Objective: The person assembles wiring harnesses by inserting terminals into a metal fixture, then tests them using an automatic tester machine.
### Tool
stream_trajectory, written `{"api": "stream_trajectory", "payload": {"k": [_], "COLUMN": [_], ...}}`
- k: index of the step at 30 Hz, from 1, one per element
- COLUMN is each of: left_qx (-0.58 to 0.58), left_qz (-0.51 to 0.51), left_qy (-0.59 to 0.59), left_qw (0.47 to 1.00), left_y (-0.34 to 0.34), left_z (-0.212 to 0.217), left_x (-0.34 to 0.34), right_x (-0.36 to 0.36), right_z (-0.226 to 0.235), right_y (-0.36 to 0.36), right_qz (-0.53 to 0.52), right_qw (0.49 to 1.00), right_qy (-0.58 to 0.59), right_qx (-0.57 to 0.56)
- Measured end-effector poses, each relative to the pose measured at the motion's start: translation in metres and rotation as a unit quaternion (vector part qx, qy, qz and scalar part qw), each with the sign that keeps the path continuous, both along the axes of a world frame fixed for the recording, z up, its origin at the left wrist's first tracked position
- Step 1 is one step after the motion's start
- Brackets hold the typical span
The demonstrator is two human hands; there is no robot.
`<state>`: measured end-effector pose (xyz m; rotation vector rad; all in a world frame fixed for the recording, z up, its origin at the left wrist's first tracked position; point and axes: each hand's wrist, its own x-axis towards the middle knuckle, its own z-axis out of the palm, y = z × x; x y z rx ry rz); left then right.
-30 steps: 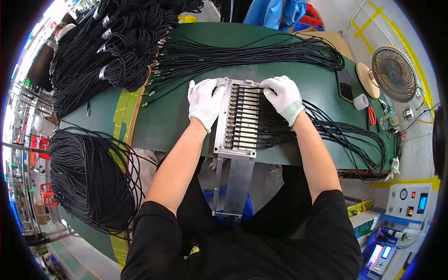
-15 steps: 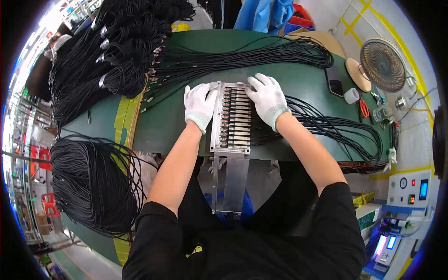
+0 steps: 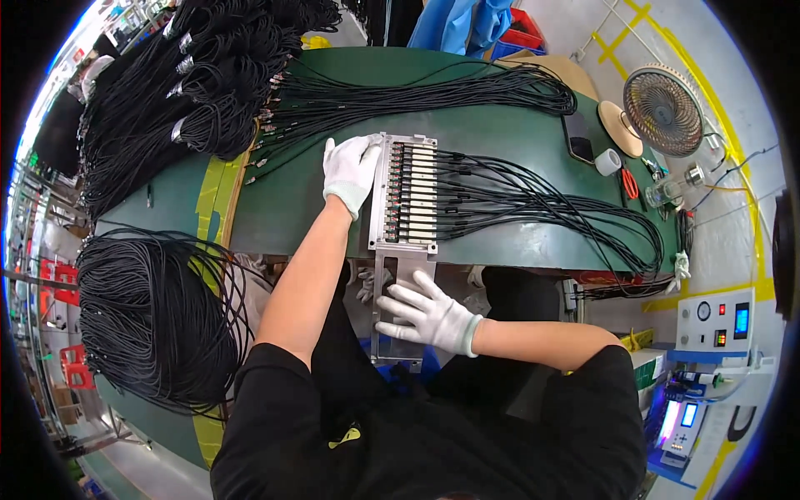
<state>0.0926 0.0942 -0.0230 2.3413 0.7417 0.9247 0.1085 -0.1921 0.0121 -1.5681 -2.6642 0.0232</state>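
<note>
Right hand dropped flat onto jig plate, left hand open, green bench

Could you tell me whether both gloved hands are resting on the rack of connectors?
No, only the left hand touches the rack; the right hand lies lower, on the metal plate.

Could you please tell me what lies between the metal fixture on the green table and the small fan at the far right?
In the head view, black cables fan out from the metal fixture across the green table; nearer the fan lie a dark phone and a tape roll.
</note>
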Motion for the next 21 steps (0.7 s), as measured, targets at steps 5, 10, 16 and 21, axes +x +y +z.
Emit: {"api": "stream_trajectory", "payload": {"k": [5,10,16,21], "left_qx": [-0.029,-0.048,-0.076,0.222], "left_qz": [-0.018,-0.028,-0.012,0.055], "left_qy": [0.0,-0.01,0.024,0.087], "left_qw": [0.999,0.998,0.997,0.97], "left_y": [0.0,-0.002,-0.005,-0.008], "left_z": [0.002,0.005,0.016,0.019], "left_x": [-0.002,-0.002,-0.006,-0.009], "right_x": [0.024,0.063,0.134,0.123], "right_z": [0.036,0.076,0.038,0.008], "right_y": [0.008,0.034,0.099,0.103], "right_qz": [0.069,-0.315,-0.364,-0.232], "right_qw": [0.964,0.777,0.896,0.93], "right_qy": [0.221,0.528,0.238,0.083], "right_qx": [0.127,0.136,0.085,0.272]}}
